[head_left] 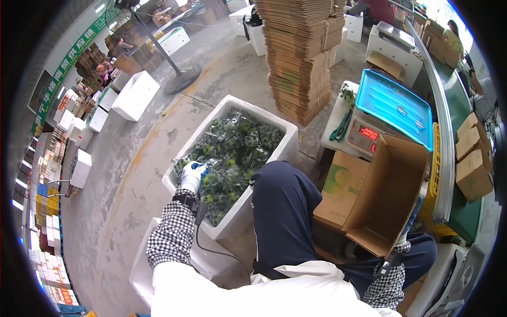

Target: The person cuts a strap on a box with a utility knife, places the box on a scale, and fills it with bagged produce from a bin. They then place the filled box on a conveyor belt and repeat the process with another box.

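Observation:
A white foam box stands on the floor in front of me, full of clear plastic bags of green produce. My left hand, in a white glove with blue fingertips, reaches over its left side. Its fingers are closed on the clear film of a bag. By my right knee an open cardboard box is tilted, its inside bare. My right hand grips that box's right wall from outside; the box hides part of the hand.
A scale with a blue tray and red display stands beyond the cardboard box. Green-handled scissors lie beside it. A tall stack of flattened cartons rises ahead. A metal rail runs along the right.

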Available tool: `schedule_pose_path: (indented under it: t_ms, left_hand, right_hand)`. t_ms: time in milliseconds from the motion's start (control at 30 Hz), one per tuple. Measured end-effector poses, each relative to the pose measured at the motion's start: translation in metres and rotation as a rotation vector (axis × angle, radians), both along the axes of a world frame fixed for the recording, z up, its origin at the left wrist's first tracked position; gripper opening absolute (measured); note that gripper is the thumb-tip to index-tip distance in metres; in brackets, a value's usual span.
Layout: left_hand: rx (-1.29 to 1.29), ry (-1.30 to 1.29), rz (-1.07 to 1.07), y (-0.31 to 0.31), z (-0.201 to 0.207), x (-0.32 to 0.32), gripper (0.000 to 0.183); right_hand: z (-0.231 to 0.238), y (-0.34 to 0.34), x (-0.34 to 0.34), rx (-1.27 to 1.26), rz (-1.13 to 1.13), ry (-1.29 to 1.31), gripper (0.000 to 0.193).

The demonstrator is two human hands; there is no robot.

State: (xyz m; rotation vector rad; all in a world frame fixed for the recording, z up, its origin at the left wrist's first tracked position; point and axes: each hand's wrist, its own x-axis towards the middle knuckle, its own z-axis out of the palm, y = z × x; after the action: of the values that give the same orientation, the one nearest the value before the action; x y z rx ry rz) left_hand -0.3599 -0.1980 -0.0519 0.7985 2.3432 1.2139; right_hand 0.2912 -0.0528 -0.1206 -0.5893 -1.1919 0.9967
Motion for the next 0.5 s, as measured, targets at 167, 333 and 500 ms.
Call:
schedule_pose_path:
  t_ms: [167,333,500]
  left_hand:
    - [0.364,-0.650,-0.006,0.023,0.079,0.056,0.016]
    - [0.531,-0.974,-0.595,0.060,0.155,0.155,0.025]
    - [0.299,-0.738,-0.812,0.085,0.169,0.300,0.029]
  right_hand:
    - [0.041,-0.010,-0.029,-0.376,0.242,0.277,0.053]
    - [0.082,-0.013,-0.066,-0.700,0.667,0.758,0.060]
    - [0.104,-0.026,-0.096,-0.852,0.518,0.727,0.056]
